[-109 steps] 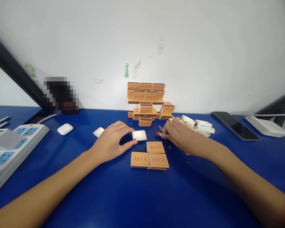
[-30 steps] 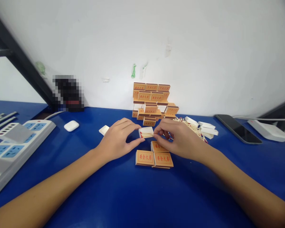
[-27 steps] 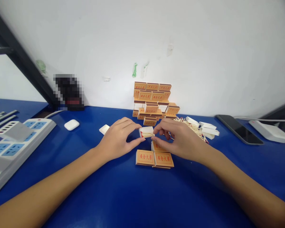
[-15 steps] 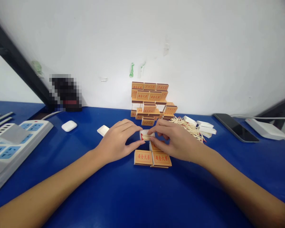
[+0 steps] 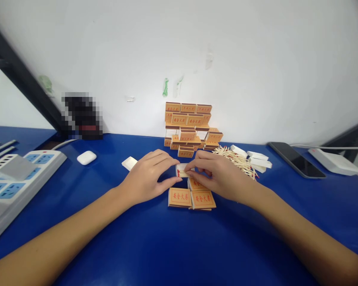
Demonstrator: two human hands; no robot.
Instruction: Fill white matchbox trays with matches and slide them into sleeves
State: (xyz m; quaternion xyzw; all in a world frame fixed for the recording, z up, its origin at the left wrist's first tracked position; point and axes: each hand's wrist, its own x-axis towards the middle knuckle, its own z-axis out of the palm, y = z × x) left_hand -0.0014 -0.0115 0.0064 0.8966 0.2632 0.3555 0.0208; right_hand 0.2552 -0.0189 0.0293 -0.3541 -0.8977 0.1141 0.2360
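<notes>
A small white matchbox tray (image 5: 181, 170) with red-tipped matches in it sits on the blue table (image 5: 155, 246). My left hand (image 5: 147, 176) pinches the tray's left end between thumb and fingers. My right hand (image 5: 219, 174) has its fingertips pressed together on the matches at the tray's right side. Just in front of both hands lie orange matchbox sleeves (image 5: 191, 196) flat on the table; my right hand partly covers one.
A stack of orange matchboxes (image 5: 189, 129) stands against the wall. A pile of loose matches (image 5: 238, 159) and several white trays (image 5: 258, 159) lie to the right, one more white tray (image 5: 129, 163) to the left. An earbud case (image 5: 86, 157), power strip (image 5: 14, 178) and phone (image 5: 296, 159) lie farther out.
My right hand came from the loose match pile to the tray with matches, and the tray now holds matches. Over the last second both hands stayed at the tray, the right fingers lowering slightly.
</notes>
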